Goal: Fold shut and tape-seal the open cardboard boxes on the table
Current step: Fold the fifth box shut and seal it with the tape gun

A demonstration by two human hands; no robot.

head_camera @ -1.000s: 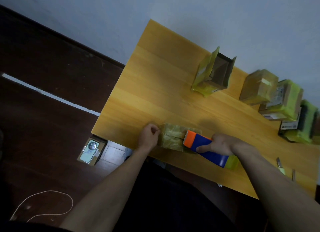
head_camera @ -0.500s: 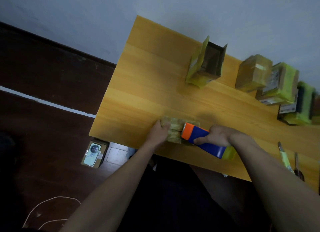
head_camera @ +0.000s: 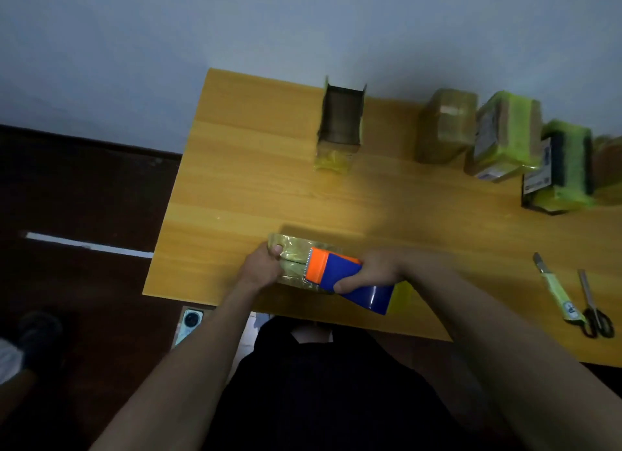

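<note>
Cardboard wrapped in glossy yellowish tape, the small box [head_camera: 296, 265] lies at the near edge of the wooden table [head_camera: 255, 194], where the left hand [head_camera: 261, 269] grips its left end with the thumb on top. The right hand [head_camera: 373, 270] curls around a blue and orange tape dispenser [head_camera: 343, 279] whose orange head rests on the box top. An open box [head_camera: 341, 120] stands well apart by the far edge, sealed boxes [head_camera: 505, 137] line the far right, and scissors [head_camera: 594, 307] lie at the right.

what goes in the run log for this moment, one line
left hand grips small box | right hand holds tape dispenser on box top | open box waiting
</note>
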